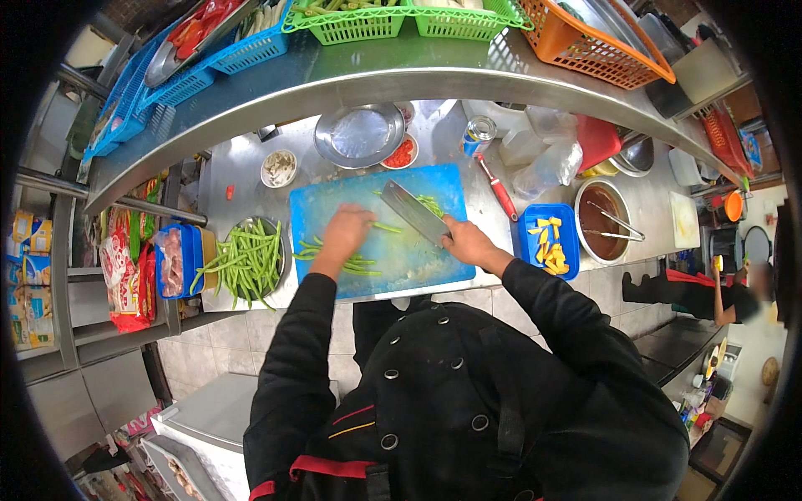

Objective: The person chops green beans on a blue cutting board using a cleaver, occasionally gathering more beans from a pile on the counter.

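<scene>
From my distant post I am seeing the right hand (470,246) gripping the knife (413,213) by its handle, while the left hand (344,232) is reaching over the board with its fingertips beside a bean; I cannot tell whether they are pinching it. The loose green beans (347,263) are lying on the blue cutting board (322,209), partly under the left wrist, and short cut pieces (430,205) are gathering on the blade's far side. More whole beans (248,260) are heaping over the rim of a round bowl, left of the board on the bench (234,171).

For clean cutting, I am favouring a small, aligned bundle, curled left fingertips with the knuckles guiding the blade, and smooth strokes of even spacing. I am also wanting the cut pieces kept apart from the uncut ones.

The beans are looking slender, smooth and slightly bent, so I am expecting them to roll if held loosely. The broad steel blade is tapering toward its tip, and the flat board is showing pale, cloudy patches and wet-looking scraps across its surface.
</scene>
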Motion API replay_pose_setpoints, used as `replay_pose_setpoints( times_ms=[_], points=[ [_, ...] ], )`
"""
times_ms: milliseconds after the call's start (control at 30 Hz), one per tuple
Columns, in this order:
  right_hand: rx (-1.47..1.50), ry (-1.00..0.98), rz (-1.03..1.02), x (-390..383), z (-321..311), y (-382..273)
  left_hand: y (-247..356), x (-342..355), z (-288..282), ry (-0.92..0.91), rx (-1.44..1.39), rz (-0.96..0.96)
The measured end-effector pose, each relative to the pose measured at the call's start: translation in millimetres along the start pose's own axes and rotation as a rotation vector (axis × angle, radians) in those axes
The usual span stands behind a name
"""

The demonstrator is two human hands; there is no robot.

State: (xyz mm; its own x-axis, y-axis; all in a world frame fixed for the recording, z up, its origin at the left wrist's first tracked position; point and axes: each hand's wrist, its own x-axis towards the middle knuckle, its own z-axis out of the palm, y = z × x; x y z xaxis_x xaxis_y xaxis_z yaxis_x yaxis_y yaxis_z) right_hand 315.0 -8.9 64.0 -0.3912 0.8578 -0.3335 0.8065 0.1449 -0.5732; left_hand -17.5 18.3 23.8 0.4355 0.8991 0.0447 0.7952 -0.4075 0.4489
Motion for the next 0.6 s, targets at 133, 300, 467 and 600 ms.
replay_pose_setpoints(
  times_ms=[133, 300, 467, 600],
  points=[
    [-0.189, -0.066, 0.003, -1, -13, -22, 41, 7, 32, 0.073, -0.104, 0.009],
    [-0.303, -0.145, -0.028, -18, -30, -38, 58, 2, 42, 0.198, -0.123, -0.019],
    [-0.301, -0.07, -0.041, -24, -5, -30, 65, -2, 46, 0.297, -0.106, -0.015],
    [-0.3, -0.045, -0.062, 1, 7, -43, 71, -7, 44, 0.294, -0.081, -0.061]
  ],
)
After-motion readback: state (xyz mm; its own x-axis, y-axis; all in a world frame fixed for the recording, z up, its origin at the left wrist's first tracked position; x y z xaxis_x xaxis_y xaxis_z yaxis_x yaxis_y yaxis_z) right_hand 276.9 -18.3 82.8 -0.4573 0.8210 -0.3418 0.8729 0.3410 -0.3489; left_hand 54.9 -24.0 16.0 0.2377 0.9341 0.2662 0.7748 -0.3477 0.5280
